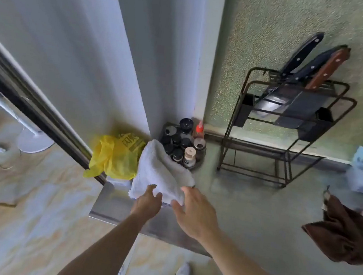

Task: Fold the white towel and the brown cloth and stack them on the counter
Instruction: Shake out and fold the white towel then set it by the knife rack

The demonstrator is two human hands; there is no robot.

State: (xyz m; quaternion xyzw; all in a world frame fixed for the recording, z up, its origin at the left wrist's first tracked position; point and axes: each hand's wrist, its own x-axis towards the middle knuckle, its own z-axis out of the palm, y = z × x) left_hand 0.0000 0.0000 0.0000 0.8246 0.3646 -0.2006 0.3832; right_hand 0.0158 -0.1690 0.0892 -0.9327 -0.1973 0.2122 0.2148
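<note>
both bare hands reach forward over the near-left corner of the grey-green stone counter (246, 214). the left hand (146, 204) has its fingers curled onto the lower edge of the crumpled white terry towel (160, 171), thumb and fingers pinching the fabric. the right hand (196, 212) sits just beside it, fingers loosely spread, fingertips touching the same edge of the towel; whether it truly grips i cannot tell. the towel lies bunched on the counter, between a yellow plastic bag (114, 156) and a cluster of dark-lidded spice jars (184, 144). the crumpled brown cloth (345, 232) lies well apart at the counter's right edge. a black wire knife rack (288, 118) stands against the wall.
</note>
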